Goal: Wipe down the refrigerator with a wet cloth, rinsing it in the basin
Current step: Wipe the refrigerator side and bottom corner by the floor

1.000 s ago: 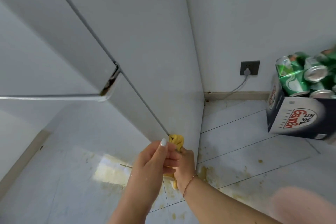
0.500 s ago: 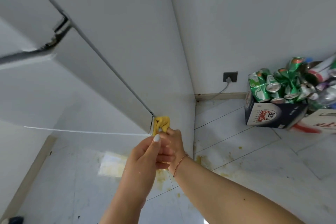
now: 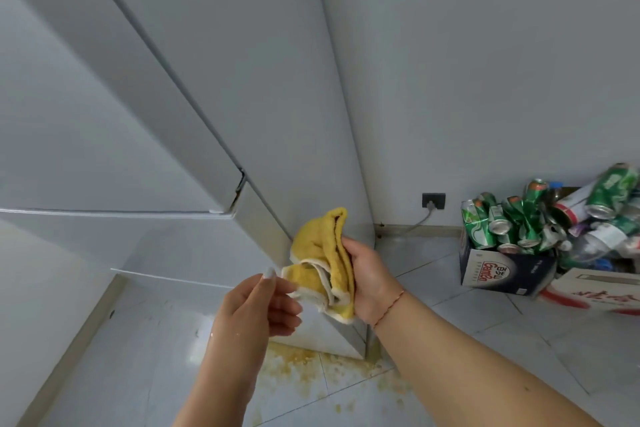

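A yellow cloth point(image 3: 320, 255) with a pale hem hangs folded in the air in front of the lower corner of the white refrigerator point(image 3: 214, 80). My right hand point(image 3: 370, 274) grips the cloth along its right side. My left hand point(image 3: 259, 305) pinches the cloth's lower left corner between thumb and fingers. The cloth is clear of the refrigerator's side panel. The basin is not in view.
Yellowish stains point(image 3: 311, 367) spread over the tiled floor at the refrigerator's foot. A cardboard box point(image 3: 502, 270) heaped with crushed green cans point(image 3: 519, 222) stands at right, beside a second box point(image 3: 595, 288). A wall socket point(image 3: 433, 200) with a plugged cable sits low on the wall.
Both hands have lifted the cloth off the refrigerator's bottom corner and spread it out from a bunched wad. The view has tilted up.
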`<state>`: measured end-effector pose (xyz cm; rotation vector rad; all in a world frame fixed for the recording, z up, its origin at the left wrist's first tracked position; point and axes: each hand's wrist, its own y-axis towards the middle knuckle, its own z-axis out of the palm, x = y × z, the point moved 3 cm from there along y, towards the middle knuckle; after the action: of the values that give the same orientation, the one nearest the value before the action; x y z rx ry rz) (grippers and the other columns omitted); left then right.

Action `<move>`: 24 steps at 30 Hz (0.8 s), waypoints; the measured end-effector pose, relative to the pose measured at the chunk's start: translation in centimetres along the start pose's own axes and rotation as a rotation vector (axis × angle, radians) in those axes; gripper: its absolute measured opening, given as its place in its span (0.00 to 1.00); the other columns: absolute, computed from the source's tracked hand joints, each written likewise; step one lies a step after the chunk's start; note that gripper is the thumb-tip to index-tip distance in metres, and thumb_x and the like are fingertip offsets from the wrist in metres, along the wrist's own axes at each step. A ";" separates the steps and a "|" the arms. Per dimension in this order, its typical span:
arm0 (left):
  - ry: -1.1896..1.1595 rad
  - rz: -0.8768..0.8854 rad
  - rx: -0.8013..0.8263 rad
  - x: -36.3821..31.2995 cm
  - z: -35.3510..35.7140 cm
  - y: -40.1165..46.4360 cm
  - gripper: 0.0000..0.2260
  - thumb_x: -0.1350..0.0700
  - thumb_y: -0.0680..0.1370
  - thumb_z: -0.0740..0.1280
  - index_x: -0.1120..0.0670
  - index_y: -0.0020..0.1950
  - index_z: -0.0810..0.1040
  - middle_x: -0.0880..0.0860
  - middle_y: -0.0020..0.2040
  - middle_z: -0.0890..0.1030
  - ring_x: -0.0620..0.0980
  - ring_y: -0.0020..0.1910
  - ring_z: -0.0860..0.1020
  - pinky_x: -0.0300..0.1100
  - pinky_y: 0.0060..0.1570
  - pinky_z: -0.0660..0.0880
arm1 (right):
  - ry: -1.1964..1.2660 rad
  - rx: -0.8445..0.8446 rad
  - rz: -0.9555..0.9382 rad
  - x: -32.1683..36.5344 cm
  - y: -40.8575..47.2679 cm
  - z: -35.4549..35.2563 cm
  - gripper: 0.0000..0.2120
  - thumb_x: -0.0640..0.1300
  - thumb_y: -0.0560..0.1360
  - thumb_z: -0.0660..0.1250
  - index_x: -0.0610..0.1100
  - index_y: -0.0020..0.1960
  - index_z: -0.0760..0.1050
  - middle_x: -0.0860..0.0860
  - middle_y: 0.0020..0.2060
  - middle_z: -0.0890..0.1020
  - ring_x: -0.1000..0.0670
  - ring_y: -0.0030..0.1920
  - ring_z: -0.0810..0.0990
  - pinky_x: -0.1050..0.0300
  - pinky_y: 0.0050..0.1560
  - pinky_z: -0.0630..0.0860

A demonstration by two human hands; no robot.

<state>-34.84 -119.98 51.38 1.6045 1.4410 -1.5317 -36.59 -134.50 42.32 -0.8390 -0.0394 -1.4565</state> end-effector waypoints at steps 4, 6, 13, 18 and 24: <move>-0.044 0.010 -0.115 -1.4 1.4 -0.1 0.12 0.60 0.80 0.60 0.63 0.43 0.79 0.55 0.31 0.78 0.52 0.31 0.75 0.44 0.33 0.72 | 0.039 0.030 -0.005 3.1 -3.9 -1.1 0.23 0.55 0.77 0.59 0.38 0.51 0.82 0.40 0.47 0.83 0.42 0.48 0.83 0.49 0.48 0.80; -0.023 0.022 -0.131 -1.9 2.9 0.0 0.09 0.59 0.79 0.63 0.61 0.43 0.79 0.53 0.33 0.78 0.51 0.34 0.75 0.45 0.36 0.73 | 0.055 0.039 0.014 4.0 -5.5 -1.6 0.23 0.55 0.75 0.59 0.37 0.53 0.82 0.39 0.49 0.83 0.41 0.50 0.82 0.46 0.55 0.78; 0.339 0.377 -0.113 -5.2 8.2 -2.4 0.03 0.51 0.75 0.69 0.45 0.41 0.79 0.42 0.44 0.78 0.38 0.46 0.75 0.32 0.43 0.69 | 0.084 0.010 -0.008 7.0 -9.0 -2.8 0.26 0.56 0.78 0.56 0.35 0.59 0.79 0.36 0.56 0.80 0.37 0.53 0.81 0.42 0.52 0.79; 0.373 0.233 0.151 -5.2 12.4 -3.5 0.14 0.40 0.69 0.73 0.43 0.52 0.78 0.43 0.44 0.81 0.36 0.43 0.78 0.32 0.42 0.74 | 0.018 0.010 -0.052 8.5 -10.2 -3.2 0.30 0.61 0.78 0.53 0.37 0.53 0.83 0.37 0.51 0.83 0.39 0.50 0.83 0.46 0.47 0.80; 0.300 0.232 0.086 -6.0 13.1 -3.9 0.01 0.54 0.74 0.70 0.48 0.43 0.79 0.43 0.36 0.80 0.36 0.33 0.76 0.27 0.33 0.70 | -0.102 0.096 -0.028 10.0 -11.1 -3.4 0.38 0.66 0.78 0.45 0.35 0.62 0.76 0.34 0.55 0.81 0.37 0.54 0.82 0.46 0.51 0.78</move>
<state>-42.51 -132.35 54.80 2.0440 1.2930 -1.2764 -46.16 -143.50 50.17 -0.8368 -0.1967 -1.4253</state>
